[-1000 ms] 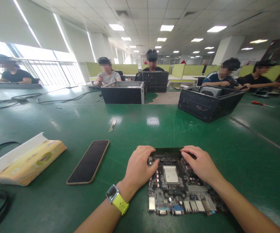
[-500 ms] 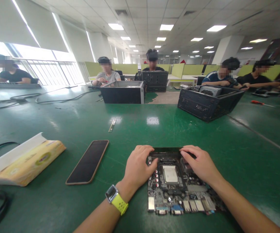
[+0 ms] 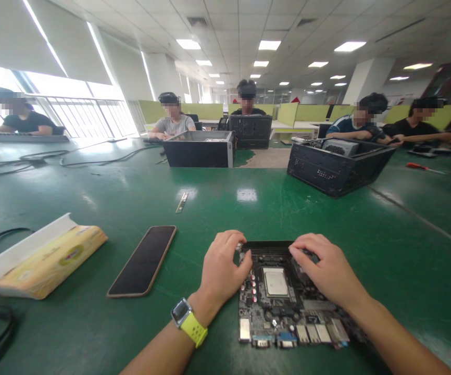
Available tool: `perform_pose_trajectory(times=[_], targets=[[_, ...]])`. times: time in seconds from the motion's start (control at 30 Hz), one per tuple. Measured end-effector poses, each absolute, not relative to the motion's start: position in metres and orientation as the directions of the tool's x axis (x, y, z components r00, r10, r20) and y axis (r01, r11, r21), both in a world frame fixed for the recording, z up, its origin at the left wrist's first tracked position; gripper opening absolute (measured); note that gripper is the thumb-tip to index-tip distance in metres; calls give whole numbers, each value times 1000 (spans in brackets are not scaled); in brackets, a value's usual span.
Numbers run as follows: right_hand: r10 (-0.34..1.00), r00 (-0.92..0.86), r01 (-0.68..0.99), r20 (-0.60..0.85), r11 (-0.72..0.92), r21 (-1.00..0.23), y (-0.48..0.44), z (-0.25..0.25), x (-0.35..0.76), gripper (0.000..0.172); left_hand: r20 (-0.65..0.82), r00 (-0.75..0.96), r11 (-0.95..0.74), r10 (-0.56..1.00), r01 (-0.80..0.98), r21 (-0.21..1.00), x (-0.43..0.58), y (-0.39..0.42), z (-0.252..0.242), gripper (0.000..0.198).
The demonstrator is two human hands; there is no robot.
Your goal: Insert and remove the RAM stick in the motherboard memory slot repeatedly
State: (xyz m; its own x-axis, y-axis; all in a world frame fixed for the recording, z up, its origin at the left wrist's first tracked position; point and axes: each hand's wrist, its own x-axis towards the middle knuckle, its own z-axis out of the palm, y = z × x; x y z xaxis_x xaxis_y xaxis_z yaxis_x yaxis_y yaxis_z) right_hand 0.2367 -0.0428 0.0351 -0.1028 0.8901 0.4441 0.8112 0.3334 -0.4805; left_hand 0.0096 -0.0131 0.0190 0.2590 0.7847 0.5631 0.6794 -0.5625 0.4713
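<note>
A motherboard (image 3: 276,307) lies flat on the green table, its ports toward me and a square silver processor (image 3: 275,282) in its socket. Dark memory slots (image 3: 268,247) run along its far edge. My left hand (image 3: 225,263) is at the far left corner, fingertips on the end of the slots, thumb bent over the board. At the far right corner, my right hand (image 3: 323,263) has its thumb and fingers closed near the other slot end. Whether the fingers pinch a part there is too small to tell.
A phone (image 3: 143,261) and a yellow tissue pack (image 3: 53,260) lie to the left. A small memory stick (image 3: 182,202) rests ahead. Farther off stand open computer cases (image 3: 200,151) (image 3: 327,169), with several people seated behind. A red screwdriver (image 3: 416,166) lies at the right.
The dark strip at the board's far edge looks lower than before. Both hands have shifted slightly, with the right fingers drawn closer to the slot end.
</note>
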Motion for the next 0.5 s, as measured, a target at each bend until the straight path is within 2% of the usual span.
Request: perform_pose_trajectory(times=[0.1,0.27,0.37,0.5], targets=[[843,-212,834,494,420,-358,-67,52,213,18,572,236,-547,786,697,463,10,-13,20,11],[772,-476,742,421,610,-278,-98,36,167,24,564,235,-536,792,709,458,10,-13,19,10],[721,-543,731,431,658,-180,-100,12,149,32,563,241,-541,791,706,457,10,-12,19,8],[739,-571,740,357,652,-164,-97,2,143,20,565,246,-549,788,697,462,9,-12,18,7]])
